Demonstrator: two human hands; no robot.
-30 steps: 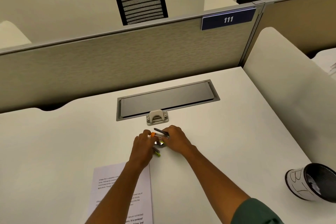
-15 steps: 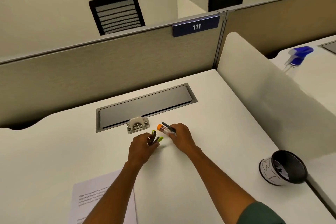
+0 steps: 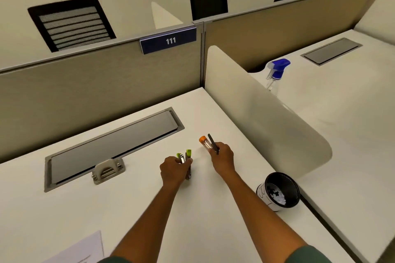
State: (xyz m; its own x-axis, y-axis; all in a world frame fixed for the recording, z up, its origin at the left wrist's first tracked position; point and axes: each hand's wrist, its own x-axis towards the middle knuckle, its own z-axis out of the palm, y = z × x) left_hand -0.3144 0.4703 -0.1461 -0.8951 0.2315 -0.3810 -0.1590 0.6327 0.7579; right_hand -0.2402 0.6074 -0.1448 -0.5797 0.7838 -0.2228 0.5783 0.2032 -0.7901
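Observation:
My left hand (image 3: 174, 170) grips a small bundle of green-tipped pens (image 3: 186, 158), their tips pointing away from me above the white desk (image 3: 128, 198). My right hand (image 3: 222, 159) holds an orange-capped clear marker (image 3: 204, 143) together with a thin dark pen (image 3: 212, 142). The two hands hover a short way apart over the desk's middle, just in front of the grey cable hatch (image 3: 113, 141).
A black-and-white cup (image 3: 277, 191) stands on the desk to the right of my right arm. A small beige hole punch (image 3: 106, 170) sits by the hatch. A printed sheet (image 3: 85, 247) lies at the lower left. A curved white divider (image 3: 267, 121) bounds the right side; a spray bottle (image 3: 275, 72) stands beyond it.
My hands have drawn apart, each carrying its own pens. The view has swung to the right, bringing the neighbouring desk and spray bottle into sight.

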